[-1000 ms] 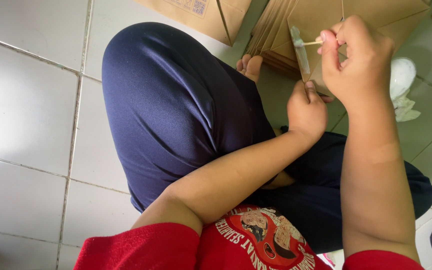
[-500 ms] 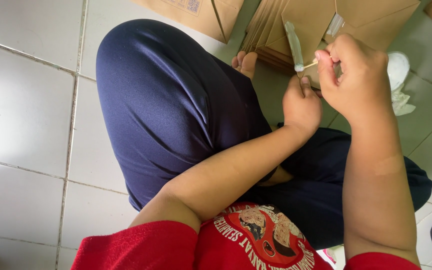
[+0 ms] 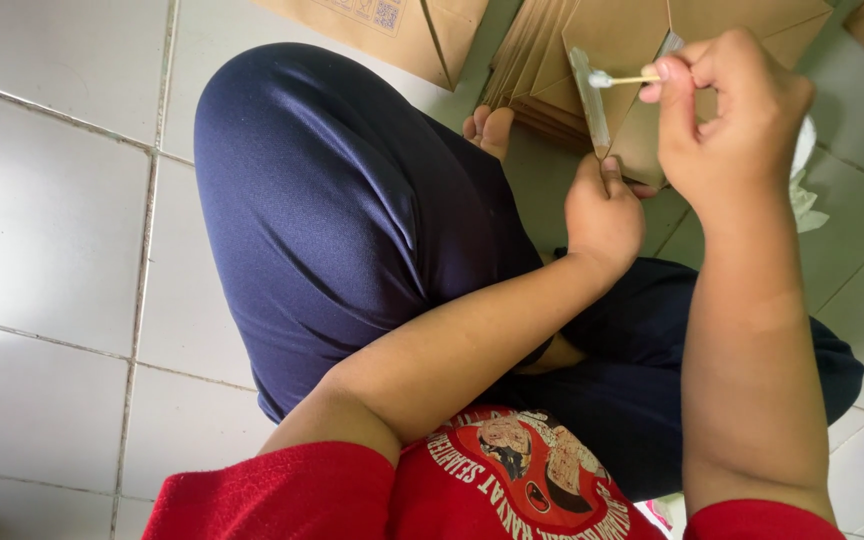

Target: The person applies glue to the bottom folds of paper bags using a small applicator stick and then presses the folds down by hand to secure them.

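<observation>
White tiled floor (image 3: 47, 210), stack of brown paper envelopes (image 3: 542, 75) lying on it, crumpled white tissue (image 3: 807, 190) beside

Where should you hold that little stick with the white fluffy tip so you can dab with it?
Hold the thin stick at its bare end, away from the white tip, coming in from the right. The right hand pinches it there, so the tip stays free over the shiny strip on the brown paper flap. The left hand steadies the flap's lower edge.
</observation>
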